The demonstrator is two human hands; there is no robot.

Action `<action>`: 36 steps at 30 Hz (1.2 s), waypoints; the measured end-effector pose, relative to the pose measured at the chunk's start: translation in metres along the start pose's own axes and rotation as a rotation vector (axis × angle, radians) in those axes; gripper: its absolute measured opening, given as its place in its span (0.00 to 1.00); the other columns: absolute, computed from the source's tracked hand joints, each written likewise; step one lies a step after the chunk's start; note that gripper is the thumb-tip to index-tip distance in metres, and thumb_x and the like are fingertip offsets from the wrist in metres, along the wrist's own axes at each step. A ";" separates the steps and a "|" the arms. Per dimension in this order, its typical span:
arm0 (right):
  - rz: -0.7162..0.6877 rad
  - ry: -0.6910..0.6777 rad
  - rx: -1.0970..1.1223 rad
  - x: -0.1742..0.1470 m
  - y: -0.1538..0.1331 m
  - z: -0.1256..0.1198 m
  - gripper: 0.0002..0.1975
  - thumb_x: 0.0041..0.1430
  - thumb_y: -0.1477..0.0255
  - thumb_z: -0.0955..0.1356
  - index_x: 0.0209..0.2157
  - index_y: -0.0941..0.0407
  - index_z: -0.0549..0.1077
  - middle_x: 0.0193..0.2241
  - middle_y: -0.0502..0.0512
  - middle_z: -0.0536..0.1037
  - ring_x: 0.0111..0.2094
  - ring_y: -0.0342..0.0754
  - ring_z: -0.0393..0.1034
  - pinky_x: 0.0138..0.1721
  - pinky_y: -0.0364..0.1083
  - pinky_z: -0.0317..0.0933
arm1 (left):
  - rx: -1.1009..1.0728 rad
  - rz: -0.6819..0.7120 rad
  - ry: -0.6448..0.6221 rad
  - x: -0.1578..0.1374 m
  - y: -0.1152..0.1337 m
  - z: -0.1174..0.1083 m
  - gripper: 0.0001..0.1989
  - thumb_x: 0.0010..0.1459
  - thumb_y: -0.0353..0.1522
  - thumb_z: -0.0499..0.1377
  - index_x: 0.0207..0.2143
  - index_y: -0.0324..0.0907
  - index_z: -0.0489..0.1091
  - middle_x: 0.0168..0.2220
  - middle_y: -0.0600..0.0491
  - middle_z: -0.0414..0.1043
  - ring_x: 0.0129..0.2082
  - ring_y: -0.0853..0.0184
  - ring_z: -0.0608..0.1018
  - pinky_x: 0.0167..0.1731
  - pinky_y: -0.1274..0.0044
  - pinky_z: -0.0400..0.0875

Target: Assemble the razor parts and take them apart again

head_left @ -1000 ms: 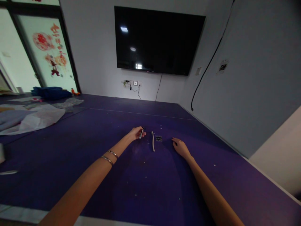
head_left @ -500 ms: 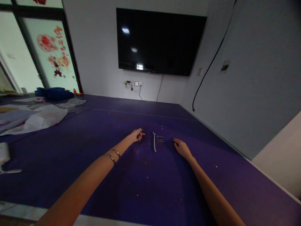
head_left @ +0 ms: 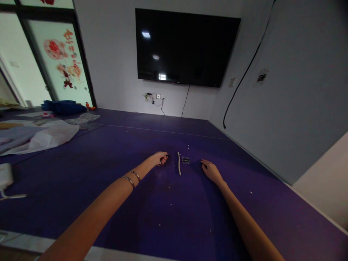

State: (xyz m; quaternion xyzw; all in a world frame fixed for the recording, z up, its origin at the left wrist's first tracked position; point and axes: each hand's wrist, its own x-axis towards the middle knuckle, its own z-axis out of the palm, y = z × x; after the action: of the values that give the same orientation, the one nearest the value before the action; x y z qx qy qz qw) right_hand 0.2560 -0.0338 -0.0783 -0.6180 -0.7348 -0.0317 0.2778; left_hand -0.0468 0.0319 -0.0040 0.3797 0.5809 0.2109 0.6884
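Over the purple tabletop [head_left: 130,203], my left hand [head_left: 161,158] is closed around a small dark object [head_left: 168,156]. Only its end shows past my fingers, and its kind is too small to make out. Just right of that hand lies a pale, slightly bent stick-like piece [head_left: 179,165] with a darker far end, perhaps a length of cable. Beside it is a small flat dark item with a clear edge [head_left: 186,160]. My right hand [head_left: 210,169] rests on the table to the right of these, fingers loosely stretched out and holding nothing.
Clear plastic and white sheets [head_left: 54,136] lie at the left, near a dark blue cloth bundle [head_left: 63,107]. A white object [head_left: 5,176] stands at the left edge. Small white scraps dot the table. A black cable [head_left: 239,83] hangs along the right wall.
My left hand has turned a little, and the dark object's end now points lower and to the right. My right hand and the pieces on the table stay in place.
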 end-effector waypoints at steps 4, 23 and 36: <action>0.007 0.013 0.020 0.000 -0.001 0.000 0.18 0.56 0.74 0.59 0.45 0.59 0.73 0.49 0.60 0.72 0.51 0.50 0.64 0.54 0.50 0.56 | -0.002 0.011 0.007 0.001 0.000 -0.002 0.18 0.62 0.33 0.44 0.20 0.39 0.57 0.10 0.60 0.52 0.07 0.80 0.54 0.08 0.87 0.48; 0.014 0.008 -0.004 -0.001 -0.002 -0.001 0.19 0.56 0.74 0.58 0.45 0.60 0.73 0.48 0.60 0.72 0.51 0.51 0.65 0.53 0.50 0.56 | 0.023 0.046 0.121 -0.004 0.003 -0.009 0.17 0.62 0.33 0.44 0.20 0.39 0.56 0.11 0.61 0.50 0.08 0.79 0.54 0.10 0.87 0.49; 0.004 -0.013 -0.014 -0.001 -0.003 -0.002 0.19 0.56 0.74 0.58 0.46 0.62 0.73 0.49 0.62 0.71 0.52 0.50 0.64 0.54 0.49 0.55 | 0.075 0.486 0.227 -0.002 0.009 -0.013 0.16 0.60 0.38 0.44 0.27 0.38 0.63 0.13 0.61 0.54 0.10 0.77 0.58 0.11 0.84 0.52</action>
State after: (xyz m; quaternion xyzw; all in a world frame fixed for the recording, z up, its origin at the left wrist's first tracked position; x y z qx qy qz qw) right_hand 0.2540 -0.0364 -0.0760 -0.6216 -0.7351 -0.0321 0.2686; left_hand -0.0588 0.0391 0.0037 0.5073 0.5535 0.3892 0.5336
